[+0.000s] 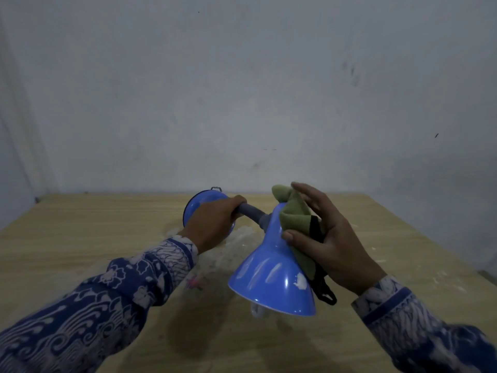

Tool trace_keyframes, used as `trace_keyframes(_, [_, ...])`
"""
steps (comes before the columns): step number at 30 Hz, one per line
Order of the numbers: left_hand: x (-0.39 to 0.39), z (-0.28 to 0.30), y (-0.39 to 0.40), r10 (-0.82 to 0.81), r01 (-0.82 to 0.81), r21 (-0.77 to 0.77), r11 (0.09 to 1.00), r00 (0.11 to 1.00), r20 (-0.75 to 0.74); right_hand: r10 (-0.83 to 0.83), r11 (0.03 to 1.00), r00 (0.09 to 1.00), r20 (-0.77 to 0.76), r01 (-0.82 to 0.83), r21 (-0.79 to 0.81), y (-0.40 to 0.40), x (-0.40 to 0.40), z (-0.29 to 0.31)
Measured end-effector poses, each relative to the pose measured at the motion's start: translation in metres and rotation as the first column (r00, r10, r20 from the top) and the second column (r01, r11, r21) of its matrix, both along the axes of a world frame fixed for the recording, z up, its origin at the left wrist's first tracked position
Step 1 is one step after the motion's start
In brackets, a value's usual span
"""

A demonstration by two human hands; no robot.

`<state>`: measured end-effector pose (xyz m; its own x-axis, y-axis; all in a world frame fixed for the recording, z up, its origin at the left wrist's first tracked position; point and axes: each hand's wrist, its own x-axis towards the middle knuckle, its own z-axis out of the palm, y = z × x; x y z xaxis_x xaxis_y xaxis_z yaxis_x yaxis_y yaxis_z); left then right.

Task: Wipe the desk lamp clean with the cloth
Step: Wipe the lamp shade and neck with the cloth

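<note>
Lamp held off the table in both hands, cloth on the shade's right flank.

Left to right: left hand (215, 222), patterned blue sleeve, fingers wrapped tight round the grey flexible neck (248, 210) of the blue plastic desk lamp (269, 270), just beside its round blue base (199, 208), which tips up at the far left. Lamp's long axis runs from the base at far left down to the flared shade's open rim at near right, all held above the pale wooden table (107, 219). Right hand (330, 243) sits right of the shade, thumb and fingers spread but pinning the olive-green cloth with black trim (294, 219) flat against the shade's narrow upper part; black strap hangs below. Right hand is the nearer one to the unwiped wide rim, likely next stroke down-left along the axis. White patch near the rim, can't tell if scuff or glare. No brand, label or writing readable anywhere.
</note>
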<state>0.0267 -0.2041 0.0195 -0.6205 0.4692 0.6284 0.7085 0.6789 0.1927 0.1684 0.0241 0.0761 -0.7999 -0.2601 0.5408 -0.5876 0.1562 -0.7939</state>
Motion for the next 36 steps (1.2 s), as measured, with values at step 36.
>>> trace_keyframes(36, [-0.010, 0.007, 0.000, 0.037, -0.037, -0.030, 0.999, 0.999, 0.004, -0.193, 0.869, 0.964, -0.181, 0.254, 0.425, 0.001, -0.018, 0.015])
